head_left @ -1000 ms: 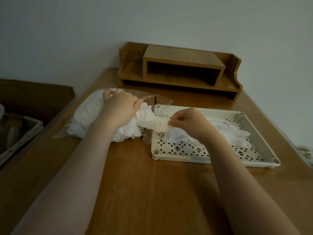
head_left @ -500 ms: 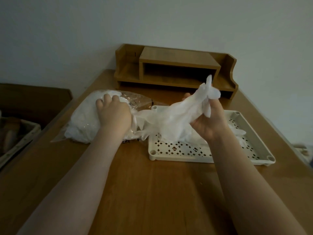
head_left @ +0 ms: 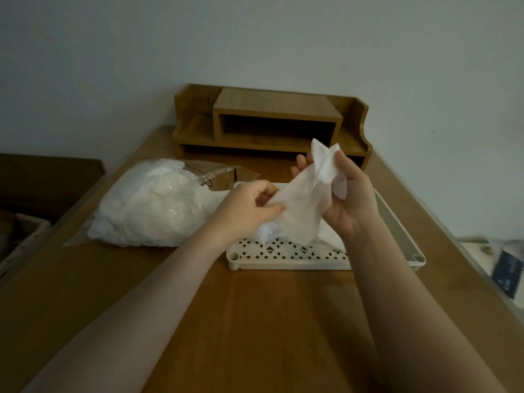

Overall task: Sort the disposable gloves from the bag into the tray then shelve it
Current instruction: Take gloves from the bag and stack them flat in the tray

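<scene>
Two hands, left hand (head_left: 249,207) and right hand (head_left: 347,198), pinch one glove (head_left: 303,207) above one tray (head_left: 286,262).

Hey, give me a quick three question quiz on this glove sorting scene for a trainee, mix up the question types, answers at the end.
1. True or false: both hands hold the same glove.
2. The bag lies on which side of the tray: A left, B right, C behind?
3. Fill in: the held glove hangs above the ____.

Key: 1 true, the left hand pinches one edge and the right hand grips the upper end. 2 A. 3 tray.
</scene>
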The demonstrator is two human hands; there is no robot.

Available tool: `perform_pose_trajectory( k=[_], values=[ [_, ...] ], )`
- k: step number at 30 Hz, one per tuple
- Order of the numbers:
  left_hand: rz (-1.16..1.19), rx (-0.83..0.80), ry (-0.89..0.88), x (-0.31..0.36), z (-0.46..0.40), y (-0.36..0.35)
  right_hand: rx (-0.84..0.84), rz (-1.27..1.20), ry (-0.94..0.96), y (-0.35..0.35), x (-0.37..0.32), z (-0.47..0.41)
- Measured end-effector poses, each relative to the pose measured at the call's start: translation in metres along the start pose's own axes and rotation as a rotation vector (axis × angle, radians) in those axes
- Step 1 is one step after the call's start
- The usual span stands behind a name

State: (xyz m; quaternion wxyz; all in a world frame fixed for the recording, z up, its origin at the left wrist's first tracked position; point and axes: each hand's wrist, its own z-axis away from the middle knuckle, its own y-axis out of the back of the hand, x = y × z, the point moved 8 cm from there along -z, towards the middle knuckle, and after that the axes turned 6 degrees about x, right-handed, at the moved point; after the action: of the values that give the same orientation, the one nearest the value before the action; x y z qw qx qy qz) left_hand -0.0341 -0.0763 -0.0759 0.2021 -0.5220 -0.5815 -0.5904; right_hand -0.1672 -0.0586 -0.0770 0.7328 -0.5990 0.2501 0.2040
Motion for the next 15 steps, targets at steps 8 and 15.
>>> perform_pose_trajectory(
  k=[8, 15],
  values=[
    [0.439, 0.011, 0.155, 0.009, 0.0, 0.0, 0.464, 0.985, 0.128, 0.065, -0.042, 0.009],
    [0.371, -0.084, 0.208, 0.021, 0.004, -0.017, 0.025, 1.228, 0.571, 0.009, -0.041, 0.033]
  ],
)
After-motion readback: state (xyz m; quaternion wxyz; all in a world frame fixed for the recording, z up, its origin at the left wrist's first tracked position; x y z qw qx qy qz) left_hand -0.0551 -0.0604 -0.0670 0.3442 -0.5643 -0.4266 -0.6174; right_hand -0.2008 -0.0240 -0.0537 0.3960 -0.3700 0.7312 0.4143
